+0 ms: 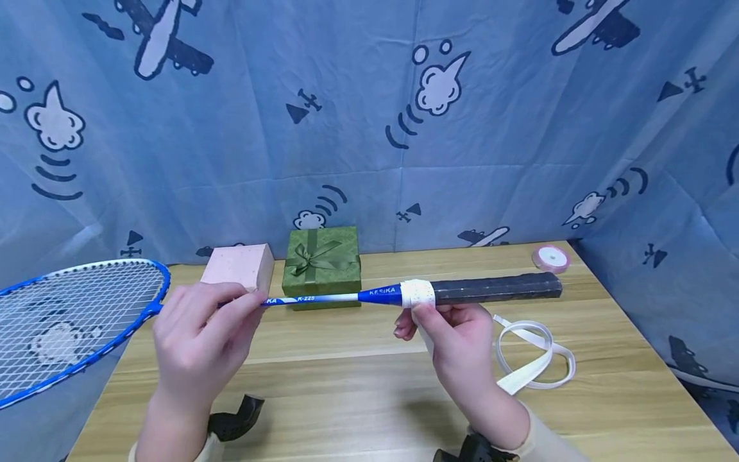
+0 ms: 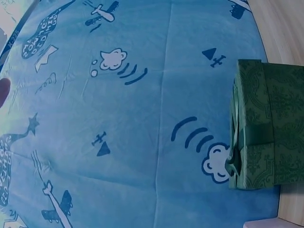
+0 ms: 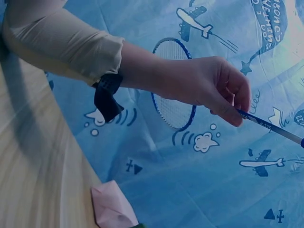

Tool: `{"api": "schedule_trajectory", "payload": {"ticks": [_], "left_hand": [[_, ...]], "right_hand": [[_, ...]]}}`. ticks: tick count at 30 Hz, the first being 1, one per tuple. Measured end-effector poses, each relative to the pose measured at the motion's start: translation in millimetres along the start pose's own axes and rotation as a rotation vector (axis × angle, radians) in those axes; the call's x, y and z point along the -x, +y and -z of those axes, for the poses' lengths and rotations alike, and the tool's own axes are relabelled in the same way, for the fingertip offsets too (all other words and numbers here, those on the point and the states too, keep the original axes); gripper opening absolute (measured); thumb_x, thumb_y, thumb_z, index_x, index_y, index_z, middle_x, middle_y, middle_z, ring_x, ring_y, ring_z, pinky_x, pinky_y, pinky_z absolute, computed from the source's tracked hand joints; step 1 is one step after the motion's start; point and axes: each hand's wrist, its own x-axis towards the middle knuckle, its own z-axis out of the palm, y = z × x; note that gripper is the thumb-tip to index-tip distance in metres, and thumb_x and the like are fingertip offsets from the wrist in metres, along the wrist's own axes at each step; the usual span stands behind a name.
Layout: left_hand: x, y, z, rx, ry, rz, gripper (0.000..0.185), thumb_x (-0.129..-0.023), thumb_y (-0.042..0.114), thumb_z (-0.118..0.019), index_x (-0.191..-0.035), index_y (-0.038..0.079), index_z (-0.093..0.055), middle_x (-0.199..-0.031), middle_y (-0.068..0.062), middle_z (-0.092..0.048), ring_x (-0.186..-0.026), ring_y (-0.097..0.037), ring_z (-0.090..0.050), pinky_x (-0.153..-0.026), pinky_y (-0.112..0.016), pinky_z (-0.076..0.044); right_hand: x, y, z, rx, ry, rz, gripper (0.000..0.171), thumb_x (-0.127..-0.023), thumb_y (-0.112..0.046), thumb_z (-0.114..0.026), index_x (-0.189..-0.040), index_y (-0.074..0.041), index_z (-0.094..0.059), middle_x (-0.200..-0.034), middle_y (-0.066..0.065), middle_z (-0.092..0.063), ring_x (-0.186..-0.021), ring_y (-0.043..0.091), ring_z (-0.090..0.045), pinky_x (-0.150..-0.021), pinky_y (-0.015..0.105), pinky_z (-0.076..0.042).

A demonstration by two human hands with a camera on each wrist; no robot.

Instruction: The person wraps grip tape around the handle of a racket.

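Green gift box point(image 1: 321, 266) with bow stands at the surface's point(image 1: 358, 398) far edge, centre. Pink block point(image 1: 238, 266) stands just beside it, toward the far left corner. Ribbon spool point(image 1: 551, 258) lies near the far right corner. Blue printed cloth point(image 1: 358, 115) hangs behind.

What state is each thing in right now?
Racket: held level above the table.
Left hand: fingers pinch the shaft.
Right hand: holds white tape at the handle.
White tape: a few turns wound at the handle's top, the rest trailing loose on the table.
Green box: closed, bow tied.
Pink block: resting on the table.
Ribbon roll: lying flat.
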Motion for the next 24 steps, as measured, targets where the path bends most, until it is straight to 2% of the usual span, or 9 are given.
{"api": "schedule_trajectory", "payload": {"ticks": [4, 6, 10, 12, 16, 20, 24], "left_hand": [[-0.7, -0.4, -1.4, 0.013, 0.029, -0.021, 0.025, -0.097, 0.015, -0.070, -0.075, 0.007, -0.078, -0.069, -0.009, -0.066, -0.049, -0.027, -0.048, -0.046, -0.041, -0.033], [-1.3, -1.4, -1.3, 0.028, 0.029, -0.027, 0.025, -0.096, 0.014, -0.070, -0.074, 0.007, -0.079, -0.068, -0.009, -0.066, -0.048, -0.027, -0.048, -0.045, -0.040, -0.031], [-1.1, -2.7, -0.4, 0.054, 0.016, -0.029, 0.025, -0.097, 0.013, -0.069, -0.076, 0.005, -0.079, -0.068, -0.008, -0.068, -0.048, -0.026, -0.052, -0.044, -0.040, -0.036], [-0.6, -3.3, 0.4, 0.059, -0.006, -0.028, 0.025, -0.097, 0.014, -0.069, -0.077, 0.004, -0.080, -0.068, -0.008, -0.069, -0.049, -0.026, -0.055, -0.045, -0.040, -0.038], [0.4, -4.4, 2.1, 0.062, -0.052, -0.035, 0.026, -0.098, 0.015, -0.067, -0.078, 0.002, -0.079, -0.070, -0.007, -0.070, -0.050, -0.024, -0.057, -0.044, -0.038, -0.041], [2.0, -4.8, 3.6, 0.041, -0.093, -0.049, 0.034, -0.101, 0.022, -0.066, -0.076, 0.002, -0.077, -0.069, -0.006, -0.070, -0.050, -0.023, -0.059, -0.043, -0.038, -0.046], [4.3, -5.3, 4.2, 0.024, -0.094, -0.054, 0.038, -0.102, 0.030, -0.067, -0.076, 0.003, -0.077, -0.068, -0.006, -0.069, -0.050, -0.024, -0.060, -0.043, -0.040, -0.047]], "right_hand": [[-0.6, 0.7, 0.8, -0.028, -0.022, -0.004, 0.018, -0.097, 0.013, -0.059, -0.103, 0.000, -0.069, -0.082, 0.008, -0.077, -0.067, 0.016, -0.073, -0.062, 0.030, -0.062], [-1.0, 0.6, 1.9, -0.034, -0.049, -0.006, 0.019, -0.097, 0.013, -0.060, -0.111, 0.002, -0.068, -0.085, 0.008, -0.077, -0.067, 0.016, -0.073, -0.062, 0.030, -0.061], [-2.8, 0.1, 3.4, -0.027, -0.094, -0.022, 0.035, -0.097, 0.013, -0.059, -0.131, 0.005, -0.062, -0.084, 0.005, -0.076, -0.066, 0.015, -0.073, -0.060, 0.029, -0.060], [-2.9, 0.2, 4.2, -0.029, -0.106, -0.025, 0.039, -0.097, 0.014, -0.058, -0.135, 0.005, -0.059, -0.082, 0.004, -0.076, -0.067, 0.015, -0.074, -0.059, 0.028, -0.060], [-1.6, 0.8, 5.3, -0.036, -0.110, -0.031, 0.035, -0.097, 0.014, -0.058, -0.128, 0.000, -0.063, -0.080, 0.002, -0.076, -0.067, 0.014, -0.074, -0.059, 0.028, -0.060], [-0.5, 1.8, 5.3, -0.042, -0.108, -0.018, 0.020, -0.098, 0.007, -0.063, -0.113, -0.006, -0.068, -0.080, 0.001, -0.077, -0.067, 0.013, -0.074, -0.060, 0.028, -0.060], [-0.1, 1.6, 4.1, -0.044, -0.099, -0.008, 0.012, -0.098, 0.005, -0.065, -0.102, -0.005, -0.068, -0.077, 0.002, -0.076, -0.066, 0.014, -0.074, -0.061, 0.029, -0.060]]}}
